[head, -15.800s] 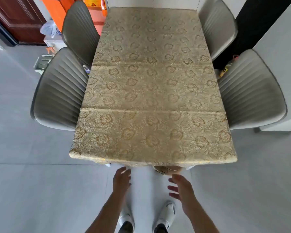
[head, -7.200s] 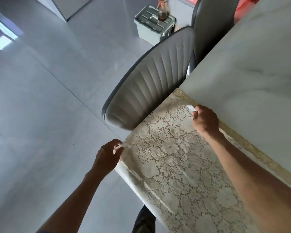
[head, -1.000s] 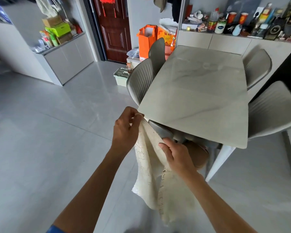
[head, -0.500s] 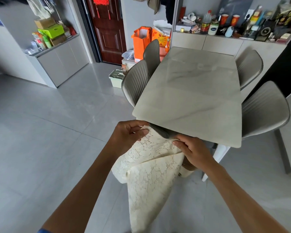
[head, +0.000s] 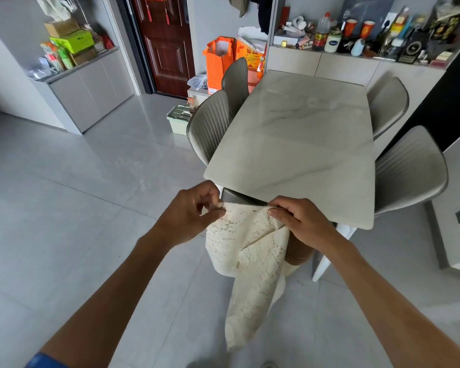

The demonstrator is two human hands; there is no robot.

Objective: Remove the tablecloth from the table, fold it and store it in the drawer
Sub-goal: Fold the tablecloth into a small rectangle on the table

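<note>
Cloth off, folding underway
Both hands [head: 246,216] pinch the tablecloth [head: 250,256] below the bare tabletop [head: 303,144] at twelve o'clock (drawer unseen, storing remains).

Both forearms are bare, with a blue sleeve [head: 41,361] edge on the left arm.
</note>
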